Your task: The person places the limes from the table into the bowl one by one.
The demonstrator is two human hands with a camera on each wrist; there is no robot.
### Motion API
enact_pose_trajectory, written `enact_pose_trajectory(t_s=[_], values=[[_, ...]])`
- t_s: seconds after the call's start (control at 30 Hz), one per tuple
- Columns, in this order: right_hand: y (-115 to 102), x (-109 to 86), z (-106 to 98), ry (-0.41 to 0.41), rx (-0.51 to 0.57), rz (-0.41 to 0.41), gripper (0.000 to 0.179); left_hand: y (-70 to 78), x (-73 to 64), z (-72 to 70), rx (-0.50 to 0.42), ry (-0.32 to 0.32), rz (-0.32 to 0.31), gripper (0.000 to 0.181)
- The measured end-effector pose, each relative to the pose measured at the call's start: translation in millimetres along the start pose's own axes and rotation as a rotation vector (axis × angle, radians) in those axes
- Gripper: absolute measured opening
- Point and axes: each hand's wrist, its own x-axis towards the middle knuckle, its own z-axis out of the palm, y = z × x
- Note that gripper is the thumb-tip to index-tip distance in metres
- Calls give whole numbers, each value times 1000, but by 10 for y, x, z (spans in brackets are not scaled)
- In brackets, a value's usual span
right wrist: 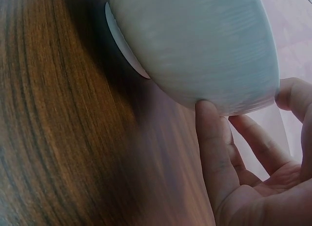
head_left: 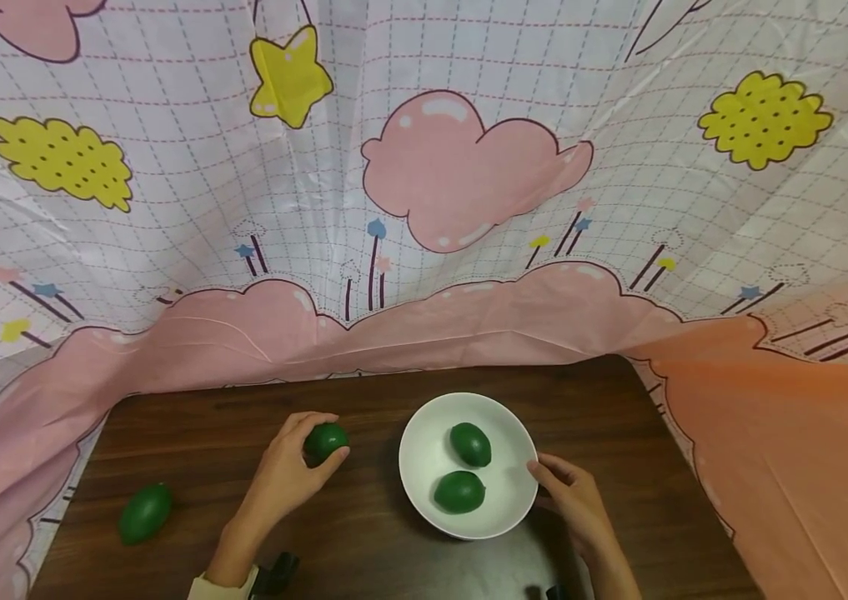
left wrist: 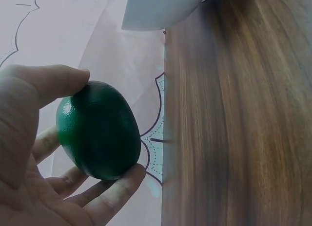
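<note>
My left hand point(head_left: 290, 471) holds a green lime point(head_left: 327, 440) between thumb and fingertips, left of the bowl. In the left wrist view this lime point(left wrist: 100, 131) is raised over the table, thumb on top and fingers below. A white bowl point(head_left: 508, 492) stands on the table with two more limes in it, one point(head_left: 470, 444) behind the other point(head_left: 459, 492). My right hand point(head_left: 574, 498) pinches the bowl's right rim. The right wrist view shows the thumb over the edge and fingertips against the outer wall of the bowl point(right wrist: 204, 50).
Another lime point(head_left: 145, 514) lies on the dark wooden table point(head_left: 363, 533) at far left. A patterned cloth point(head_left: 476, 175) hangs behind the table, with its pink lower part along the back edge and both sides.
</note>
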Motion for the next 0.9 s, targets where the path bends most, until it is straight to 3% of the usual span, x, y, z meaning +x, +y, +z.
enact_pose_trajectory(t_s=[0.5,0.9], values=[[-3,9,-13,-6,4,0,48,153,35,61,0,-11,49,51],[6,-4,-8,-8,21,1,48,286,44,140,-28,-30,45,50]])
